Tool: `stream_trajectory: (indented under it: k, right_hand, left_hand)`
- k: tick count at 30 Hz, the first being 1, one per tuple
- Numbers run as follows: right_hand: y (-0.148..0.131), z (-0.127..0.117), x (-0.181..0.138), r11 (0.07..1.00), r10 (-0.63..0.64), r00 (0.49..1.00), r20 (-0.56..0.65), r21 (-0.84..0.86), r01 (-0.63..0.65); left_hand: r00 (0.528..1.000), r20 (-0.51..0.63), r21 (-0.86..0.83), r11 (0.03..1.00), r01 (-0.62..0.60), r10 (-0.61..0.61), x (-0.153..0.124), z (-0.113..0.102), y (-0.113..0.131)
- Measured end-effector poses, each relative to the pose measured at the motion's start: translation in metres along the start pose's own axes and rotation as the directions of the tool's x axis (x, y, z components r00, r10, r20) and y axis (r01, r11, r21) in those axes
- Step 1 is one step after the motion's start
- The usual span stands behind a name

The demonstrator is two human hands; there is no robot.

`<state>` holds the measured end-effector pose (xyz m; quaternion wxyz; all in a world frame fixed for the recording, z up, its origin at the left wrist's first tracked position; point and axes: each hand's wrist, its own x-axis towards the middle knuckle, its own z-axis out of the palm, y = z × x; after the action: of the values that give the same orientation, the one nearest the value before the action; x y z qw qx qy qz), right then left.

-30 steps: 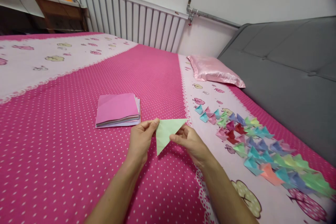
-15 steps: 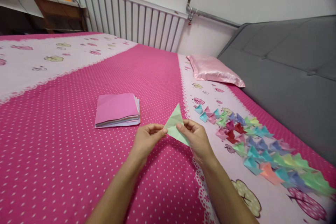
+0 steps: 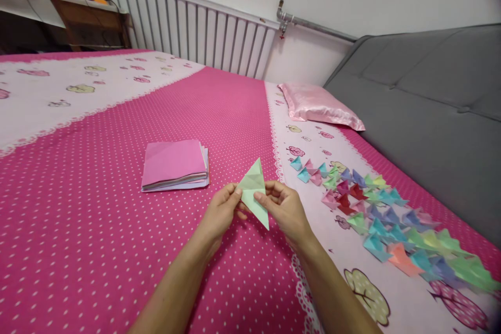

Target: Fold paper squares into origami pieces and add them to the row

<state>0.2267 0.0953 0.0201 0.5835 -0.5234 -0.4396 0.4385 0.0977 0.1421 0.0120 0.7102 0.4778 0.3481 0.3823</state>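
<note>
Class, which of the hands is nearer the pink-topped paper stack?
Left. The left hand is below and right of the paper stack in the picture; the right hand is farther right.

One close head view, forward and down over the bedspread (image 3: 97, 240) toward the radiator (image 3: 191, 31), perhaps slightly tilted.

No readable words in our view
We can read no text, label, brand or number on the pale green sheet of folded paper (image 3: 252, 182), on the flat stack of pink-topped paper sheets (image 3: 174, 162), or on the small multicoloured folded-paper boats (image 3: 391, 216). On the pink-and-white patterned fabric bedspread (image 3: 97, 209) we make out printed trees (image 3: 367, 295) and dots, not lettering.
</note>
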Motion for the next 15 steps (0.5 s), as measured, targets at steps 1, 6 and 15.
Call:
stream_trajectory:
  k: [1, 6, 15]
  right_hand:
    - [-0.0008, 0.0012, -0.0005, 1.000, 0.003, 1.000, 0.013, -0.001, -0.003]
    - [-0.0050, 0.0057, -0.0028, 1.000, -0.008, 0.997, 0.073, 0.022, 0.006]
    - [-0.0041, 0.0035, -0.0032, 0.995, -0.043, 0.998, 0.045, 0.094, 0.039]
  left_hand:
    - [1.000, -0.013, -0.017, 1.000, -0.001, 0.001, 0.0000, -0.0001, -0.0010]
    - [1.000, -0.011, -0.094, 0.995, 0.018, -0.019, 0.0014, -0.0019, -0.0047]
    - [1.000, -0.009, -0.082, 0.996, 0.021, -0.022, 0.0001, -0.0021, -0.0044]
